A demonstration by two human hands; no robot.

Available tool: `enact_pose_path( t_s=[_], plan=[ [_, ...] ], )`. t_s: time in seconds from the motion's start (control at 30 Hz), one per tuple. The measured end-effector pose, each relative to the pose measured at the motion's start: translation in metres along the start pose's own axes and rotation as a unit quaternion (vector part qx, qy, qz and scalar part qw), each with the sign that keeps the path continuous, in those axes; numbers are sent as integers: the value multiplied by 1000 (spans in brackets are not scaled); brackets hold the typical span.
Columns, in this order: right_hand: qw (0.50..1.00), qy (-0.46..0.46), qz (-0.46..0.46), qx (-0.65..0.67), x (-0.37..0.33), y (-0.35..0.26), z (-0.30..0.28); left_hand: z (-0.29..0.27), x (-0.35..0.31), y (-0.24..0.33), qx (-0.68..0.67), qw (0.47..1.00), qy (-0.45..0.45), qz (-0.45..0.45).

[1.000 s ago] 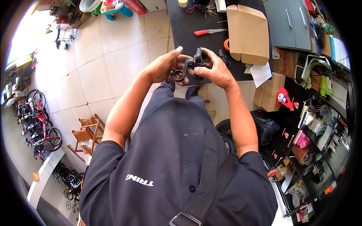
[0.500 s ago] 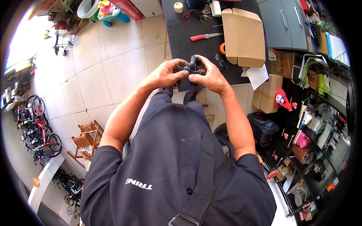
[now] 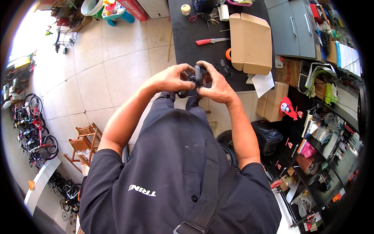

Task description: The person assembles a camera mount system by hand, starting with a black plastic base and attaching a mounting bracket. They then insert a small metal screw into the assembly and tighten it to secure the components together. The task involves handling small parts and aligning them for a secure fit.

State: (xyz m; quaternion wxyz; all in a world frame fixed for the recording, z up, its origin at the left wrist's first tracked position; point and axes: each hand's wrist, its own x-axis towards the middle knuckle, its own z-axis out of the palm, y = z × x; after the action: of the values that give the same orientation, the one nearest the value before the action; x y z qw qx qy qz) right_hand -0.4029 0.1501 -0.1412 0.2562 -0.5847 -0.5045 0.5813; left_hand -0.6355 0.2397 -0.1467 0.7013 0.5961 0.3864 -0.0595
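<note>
Black mount [image 3: 198, 75], held in two hands

Left hand [image 3: 175, 79]: thumb and fingers pinching the mount's near side.
Right hand [image 3: 216, 83]: thumb below, forefinger above, curved round the mount's disc.
Mount: between both hands, beyond the belly, disc edge-up.
Change: a second earlier the arm and ring showed clear beside the left fingers; at this moment they were mostly covered. The left grip had closed in toward the disc, so both hands probably bore on one joint.
Table [image 3: 186, 50]: black, beyond the hands. On it, just right of them, a black fitting [image 3: 223, 69]; farther out, orange tape [image 3: 228, 54], a red-handled knife [image 3: 212, 41], an open carton [image 3: 251, 43] and keys [image 3: 212, 19].
Room: left of the hands, tiled floor [image 3: 124, 54], wooden chairs [image 3: 80, 145], bicycles [image 3: 39, 128]; right, a grey cabinet [image 3: 281, 29] and laden shelves.
</note>
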Motion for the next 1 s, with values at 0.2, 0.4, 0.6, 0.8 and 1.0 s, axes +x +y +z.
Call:
enact_pose_path(
  t_s=[0.2, 0.4, 0.6, 0.8, 1.0],
  plan=[
    [999, -2, 47, -5, 3, 7, 1, 19, -13, 25, 305, 948, 74, 46],
    [993, 41, -88, -68, -1, -1, 5, 21, 1, 12, 231, 965, 123, 34],
    [915, 97, -272, -283, -6, -2, 6, -8, 5, 10, -116, 992, -1, -49],
    [975, 131, -23, 177, -14, 22, -4, 22, -8, 15, 75, 966, 224, 104],
    [938, 11, 112, 327, 4, 15, 4, 42, -7, 13, 205, 923, 268, 183]
  ],
)
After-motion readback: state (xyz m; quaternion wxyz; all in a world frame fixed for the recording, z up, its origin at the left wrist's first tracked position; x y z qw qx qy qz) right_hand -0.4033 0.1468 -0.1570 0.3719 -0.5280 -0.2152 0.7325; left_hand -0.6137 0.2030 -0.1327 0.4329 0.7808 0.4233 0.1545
